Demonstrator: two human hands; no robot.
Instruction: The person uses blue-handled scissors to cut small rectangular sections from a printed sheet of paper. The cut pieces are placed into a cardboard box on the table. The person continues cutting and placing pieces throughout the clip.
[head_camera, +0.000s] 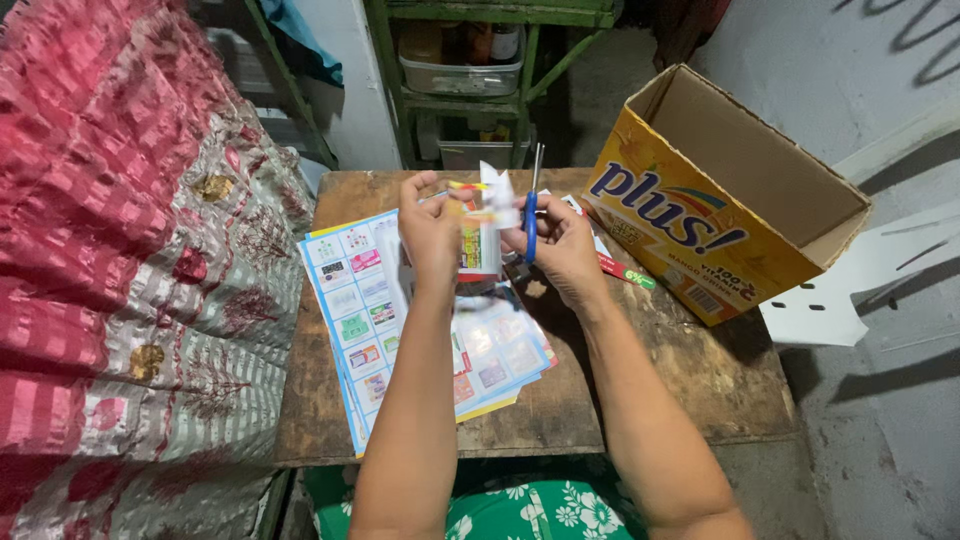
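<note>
Now the left hand pinches a small printed strip of paper upright between thumb and fingers, above the middle of the wooden table. Right beside it, the right hand grips blue-handled scissors, fingers curled through the loops, blades pointing up and touching the strip's edge. Under the forearms lie large printed sheets with rows of small coloured pictures, blue-bordered. At the table's right end an open yellow cardboard box tilts on its side. A red-and-silver patterned cloth fills the left; green shelves stand behind.
</note>
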